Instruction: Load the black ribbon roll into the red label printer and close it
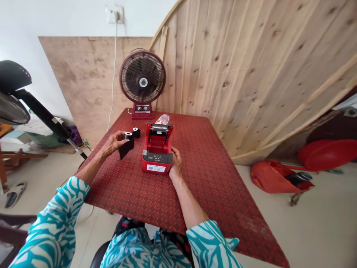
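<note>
A red label printer [157, 158] near the middle of the bench [181, 197], lid swung open and standing up at the rear, red inner compartment exposed, grey button panel and white barcode sticker at the front.

Left of the printer, the left hand [113, 144] raised just above the bench, fingers closed around a black roll [128, 136], a dark ribbon strip [126, 148] hanging from the roll beside the palm. Also left of the printer and just beyond the held roll, a second black roll [136, 132] upright on the bench, hole facing up.

On the printer's right side, the right hand [175, 160] against the casing, fingers curled over the upper edge. Firm grip or light rest: impossible to tell.

In front of the printer, teal-and-white patterned sleeves [209, 243] on both forearms. Directly behind it, a clear plastic bottle [162, 119] lying close to the open lid. Further behind, at the bench's back edge, a maroon table fan [142, 77], with a white cable [113, 78] rising from near it to a wall socket [115, 15].

Well right of the printer, on the floor, a crumpled red bag [276, 176] and a red plastic basin [326, 154]. Well left of it, off the bench, a black stand fan [16, 93].
</note>
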A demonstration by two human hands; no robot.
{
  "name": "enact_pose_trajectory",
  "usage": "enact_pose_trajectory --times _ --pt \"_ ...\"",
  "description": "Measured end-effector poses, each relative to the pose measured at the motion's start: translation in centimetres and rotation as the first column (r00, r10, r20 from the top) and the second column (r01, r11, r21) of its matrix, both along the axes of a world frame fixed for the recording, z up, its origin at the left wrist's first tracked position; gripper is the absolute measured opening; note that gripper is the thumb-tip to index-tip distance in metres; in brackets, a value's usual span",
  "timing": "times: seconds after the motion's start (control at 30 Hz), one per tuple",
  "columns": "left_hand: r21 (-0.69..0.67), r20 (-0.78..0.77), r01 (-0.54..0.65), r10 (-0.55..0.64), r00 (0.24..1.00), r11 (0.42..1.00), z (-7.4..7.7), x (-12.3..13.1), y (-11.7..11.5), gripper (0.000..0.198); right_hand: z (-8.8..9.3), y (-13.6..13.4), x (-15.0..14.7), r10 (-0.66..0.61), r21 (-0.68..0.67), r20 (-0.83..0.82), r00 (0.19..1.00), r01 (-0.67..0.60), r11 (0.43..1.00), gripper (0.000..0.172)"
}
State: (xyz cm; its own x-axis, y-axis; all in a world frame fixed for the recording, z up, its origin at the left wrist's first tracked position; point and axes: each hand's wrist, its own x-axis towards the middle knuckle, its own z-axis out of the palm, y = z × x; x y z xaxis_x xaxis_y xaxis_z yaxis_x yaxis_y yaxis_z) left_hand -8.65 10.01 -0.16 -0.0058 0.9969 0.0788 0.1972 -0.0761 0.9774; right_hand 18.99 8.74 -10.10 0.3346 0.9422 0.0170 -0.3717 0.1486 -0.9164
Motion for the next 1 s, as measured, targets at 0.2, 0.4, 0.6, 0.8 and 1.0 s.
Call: enact_pose_trajectory --times 0.2,0.4,0.6,0.8,1.0 --pt "-0.033 0.057 0.162 -0.16 0.986 0.986 2.1 5.2 -1.3 0.067 -0.4 0.3 0.0 0.003 0.057 0.03 1.0 -0.004 0.998 0.043" --pt "0.028 -0.063 0.282 -0.28 0.958 0.959 2.2 7.4 -1.4 0.062 -0.7 0.7 0.0 -0.004 0.085 0.075 0.997 -0.003 0.996 0.035" --pt "0.028 -0.165 0.381 -0.371 0.914 0.924 3.4 6.6 -1.6 0.063 -0.7 0.9 -0.2 -0.007 0.107 0.078 0.997 -0.001 0.994 0.031" --pt "0.064 -0.484 0.44 -0.358 0.799 0.896 4.4 8.0 -0.3 0.047 -0.5 0.9 -0.2 -0.011 0.101 0.082 0.997 0.002 0.995 0.032" --pt "0.015 -0.726 0.427 -0.284 0.627 0.904 3.8 10.6 2.1 0.036 -0.4 0.9 -0.2 -0.015 0.127 0.107 0.994 0.001 0.992 0.031"
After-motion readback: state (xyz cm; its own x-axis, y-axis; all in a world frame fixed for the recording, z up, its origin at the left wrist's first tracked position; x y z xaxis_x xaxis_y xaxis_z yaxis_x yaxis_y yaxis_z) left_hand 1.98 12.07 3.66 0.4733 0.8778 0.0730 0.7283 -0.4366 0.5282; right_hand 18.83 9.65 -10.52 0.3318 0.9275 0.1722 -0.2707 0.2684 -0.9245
